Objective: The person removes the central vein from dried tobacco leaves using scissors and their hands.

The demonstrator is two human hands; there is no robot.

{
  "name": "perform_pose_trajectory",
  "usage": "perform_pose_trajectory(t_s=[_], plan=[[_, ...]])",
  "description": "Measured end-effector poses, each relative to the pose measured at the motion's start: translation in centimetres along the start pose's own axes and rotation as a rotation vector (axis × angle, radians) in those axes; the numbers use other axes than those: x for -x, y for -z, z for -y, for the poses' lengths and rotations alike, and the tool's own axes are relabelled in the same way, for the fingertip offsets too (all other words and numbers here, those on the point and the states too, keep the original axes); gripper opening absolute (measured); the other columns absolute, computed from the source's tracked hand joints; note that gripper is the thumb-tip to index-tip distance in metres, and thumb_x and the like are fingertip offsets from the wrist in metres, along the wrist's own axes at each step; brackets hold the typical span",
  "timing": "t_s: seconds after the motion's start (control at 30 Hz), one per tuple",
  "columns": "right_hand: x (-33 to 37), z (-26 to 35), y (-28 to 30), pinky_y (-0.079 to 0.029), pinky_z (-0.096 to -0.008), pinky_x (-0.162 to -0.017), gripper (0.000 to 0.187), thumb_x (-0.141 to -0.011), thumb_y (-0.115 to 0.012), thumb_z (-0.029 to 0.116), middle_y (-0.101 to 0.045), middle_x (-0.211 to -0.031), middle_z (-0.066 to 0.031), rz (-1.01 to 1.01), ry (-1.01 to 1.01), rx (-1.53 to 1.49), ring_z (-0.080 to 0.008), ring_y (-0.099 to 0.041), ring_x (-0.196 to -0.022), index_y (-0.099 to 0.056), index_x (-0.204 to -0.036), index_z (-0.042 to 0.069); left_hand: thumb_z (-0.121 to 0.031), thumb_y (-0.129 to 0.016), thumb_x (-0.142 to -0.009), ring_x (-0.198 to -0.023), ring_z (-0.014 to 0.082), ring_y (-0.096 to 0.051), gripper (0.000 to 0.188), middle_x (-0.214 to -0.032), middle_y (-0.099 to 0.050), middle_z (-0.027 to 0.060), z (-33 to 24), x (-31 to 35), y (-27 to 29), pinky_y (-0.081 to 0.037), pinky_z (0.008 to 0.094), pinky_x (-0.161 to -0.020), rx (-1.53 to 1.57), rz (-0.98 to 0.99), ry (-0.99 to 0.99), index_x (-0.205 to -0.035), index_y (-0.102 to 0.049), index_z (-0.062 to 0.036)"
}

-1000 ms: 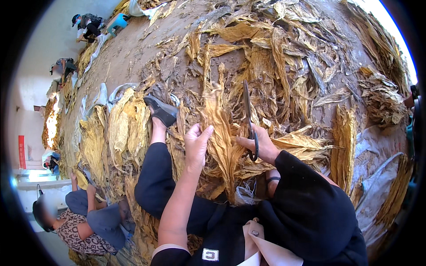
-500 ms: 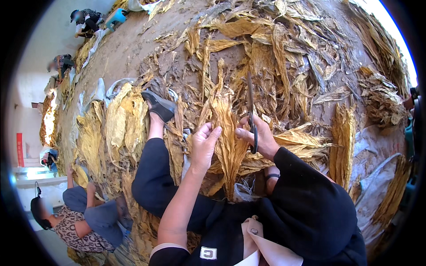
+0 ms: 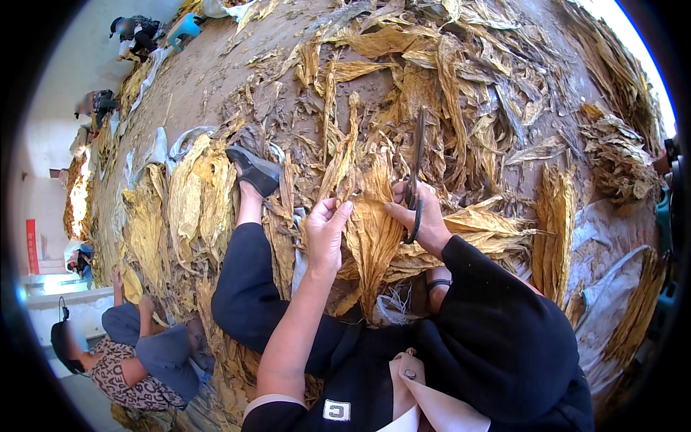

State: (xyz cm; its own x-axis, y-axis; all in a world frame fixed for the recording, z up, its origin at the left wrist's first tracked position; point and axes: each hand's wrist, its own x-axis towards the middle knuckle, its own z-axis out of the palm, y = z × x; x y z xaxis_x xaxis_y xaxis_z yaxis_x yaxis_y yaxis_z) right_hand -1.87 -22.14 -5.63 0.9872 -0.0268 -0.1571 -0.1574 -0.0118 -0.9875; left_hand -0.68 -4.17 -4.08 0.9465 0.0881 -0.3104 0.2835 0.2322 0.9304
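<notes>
A wide yellow-brown dried leaf [image 3: 373, 241] hangs spread between my two hands, its lower tip near my lap. My left hand [image 3: 325, 234] is closed in a pinch on the leaf's left edge, thumb on top. In my right hand [image 3: 426, 222] is a pair of dark scissors [image 3: 417, 155], blades pointing away from me and finger loops at the palm. The thumb and forefinger of that hand also pinch the leaf's right edge. Directly beyond my hands, more dried leaves [image 3: 338, 162] lie on the ground.
Leaf piles [image 3: 198, 191] lie on the left beside my shoe [image 3: 255, 171]. A long leaf bundle [image 3: 554, 234] and white plastic sheeting [image 3: 604, 281] are on the right. A seated person [image 3: 137, 360] is at the lower left; others sit farther off by a blue stool [image 3: 185, 30].
The leaf between my hands has been spread wider. My right hand and the scissors have shifted slightly right, and the blades tilt more to the right.
</notes>
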Motion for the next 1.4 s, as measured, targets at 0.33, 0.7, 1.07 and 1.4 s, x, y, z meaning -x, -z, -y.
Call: perform_pose_trajectory(t_s=[0.33,0.7,1.07,1.4], plan=[[-0.2,-1.1,-0.2,-0.045,-0.0263,-0.072,0.036,-0.077,-0.073,0.017,-0.055,-0.085,-0.0026,0.02,-0.008,-0.067,-0.0112,-0.053,-0.078,-0.053,-0.103,0.002,-0.007,-0.063,-0.086,-0.092,0.0094,-0.055,0.018,-0.1,-0.061,0.0033,0.4,1.1,0.1,-0.045,0.0251,-0.084,0.344,0.052,0.19,-0.103,-0.057,-0.0038],[-1.1,1.6,4.7,-0.044,-0.038,-0.069,0.07,-0.068,-0.07,0.062,-0.054,-0.082,-0.0157,0.287,0.134,0.535,-0.0276,-0.055,-0.077,-0.047,-0.089,-0.001,-0.004,-0.063,-0.085,-0.08,0.0056,-0.054,0.019,-0.091,-0.065,0.0037,-1.9,0.3,1.1,-0.045,0.0213,-0.071,-0.389,0.154,-0.174,-0.101,-0.061,0.0054],[-1.9,4.4,9.8,-0.041,-0.0419,-0.085,0.072,-0.068,-0.064,0.065,-0.057,-0.092,-0.0194,0.424,0.428,1.158,-0.0346,-0.055,-0.092,-0.05,-0.092,-0.001,-0.003,-0.062,-0.084,-0.083,0.007,-0.056,0.018,-0.091,-0.067,0.0049,-2.5,0.2,0.6,-0.045,0.023,-0.076,-0.639,0.359,-0.17,-0.101,-0.064,0.0032],[-2.0,3.1,9.1,-0.048,-0.0419,-0.065,0.069,-0.071,-0.057,0.07,-0.06,-0.072,-0.0161,0.452,0.49,1.155,-0.0334,-0.062,-0.071,-0.051,-0.084,0.002,-0.002,-0.059,-0.086,-0.081,0.0042,-0.053,0.02,-0.09,-0.066,0.0011,-2.3,0.5,0.3,-0.045,0.0213,-0.074,-0.706,0.395,-0.112,-0.104,-0.064,0.0035]])
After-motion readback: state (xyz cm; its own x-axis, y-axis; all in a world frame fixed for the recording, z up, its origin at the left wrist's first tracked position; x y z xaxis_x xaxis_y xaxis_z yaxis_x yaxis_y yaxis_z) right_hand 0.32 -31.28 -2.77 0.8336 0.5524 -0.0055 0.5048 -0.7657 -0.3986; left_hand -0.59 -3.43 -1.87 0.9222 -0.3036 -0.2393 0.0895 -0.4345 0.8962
